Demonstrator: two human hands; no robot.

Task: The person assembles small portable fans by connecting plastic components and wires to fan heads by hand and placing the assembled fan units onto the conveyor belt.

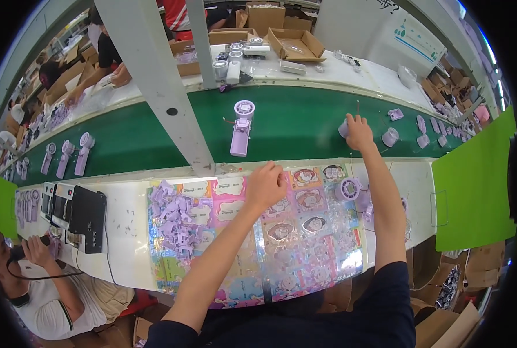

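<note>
On the green belt, my right hand point(360, 134) reaches out, its fingers closed around a lilac round fan housing point(343, 129). My left hand point(266, 184) hovers at the near edge of the belt, above the colourful printed mat point(235, 272), with its fingers curled; whatever may be inside them is hidden. Ahead of it lies a lilac handheld fan body point(242, 129) with its round head pointing away. A heap of small lilac plastic parts point(177, 220) covers the mat's left side. Beside my right forearm sits another lilac fan head point(348, 189) with loose parts.
More lilac housings point(390, 137) lie along the belt at right, and fan bodies point(85, 153) at left. A white metal post point(160, 87) rises left of centre. A black device point(87, 217) stands on the table near a seated person point(61, 290). Green panel point(473, 180) at right.
</note>
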